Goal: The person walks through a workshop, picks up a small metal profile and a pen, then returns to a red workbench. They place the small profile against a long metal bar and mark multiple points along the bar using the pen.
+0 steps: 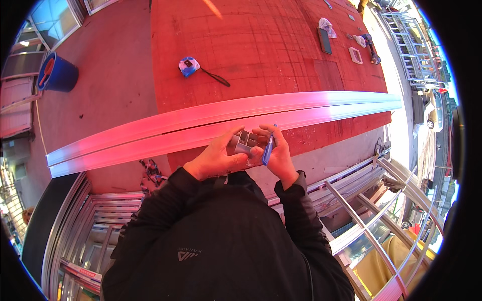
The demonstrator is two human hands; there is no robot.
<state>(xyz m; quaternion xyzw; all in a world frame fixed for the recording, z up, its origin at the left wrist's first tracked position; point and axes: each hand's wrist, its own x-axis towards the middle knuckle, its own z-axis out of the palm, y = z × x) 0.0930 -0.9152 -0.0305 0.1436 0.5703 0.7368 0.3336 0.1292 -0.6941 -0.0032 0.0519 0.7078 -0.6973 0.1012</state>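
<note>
My left hand (217,158) is closed around a small grey metal piece (244,142), which looks like a short cut of hollow profile with dark openings. A slim blue pen (268,150) is tucked in the fingers of my right hand (282,161). The right fingertips reach to the piece's right side; whether they grip it too is hard to tell. Just beyond both hands, two long pale bars (201,114) lie side by side across the red-topped table (261,50), tinted pink by the light. Fingers hide part of the metal piece.
A tape measure (189,66) with a black strap lies beyond the bars. At the far right are a cordless drill (372,49) and a dark flat box (325,41). A blue bucket (61,72) stands left. Metal frames (351,215) lean close on my right.
</note>
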